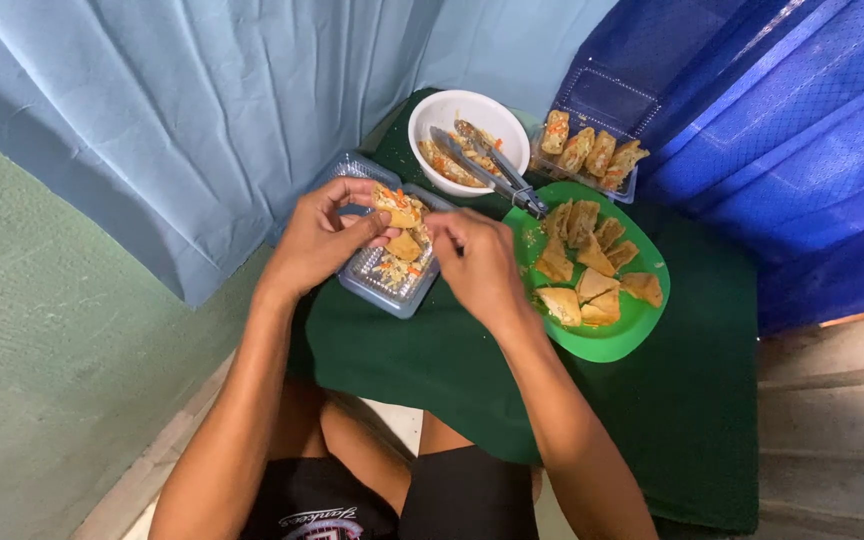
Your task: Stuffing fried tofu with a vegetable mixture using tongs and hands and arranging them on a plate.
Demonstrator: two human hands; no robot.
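Holding a stuffed tofu (396,208), left hand (322,240) crowds the clear tray (388,290) rim.

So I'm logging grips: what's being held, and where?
The left hand pinches a filled pastry piece by its left end; the right hand holds nothing visible.

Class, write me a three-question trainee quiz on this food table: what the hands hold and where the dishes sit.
1. True or false: the tongs rest in the white bowl.
2. What does the left hand hold over the clear tray?
A. a filled pastry
B. a spoon
C. a cup
3. Fill in: the folded fried pieces next to the right hand lie on a ____ plate.

Key
1. True.
2. A; its filling shows on top.
3. Green; a second clear box of filled pieces stands behind it, on the dark green cloth.
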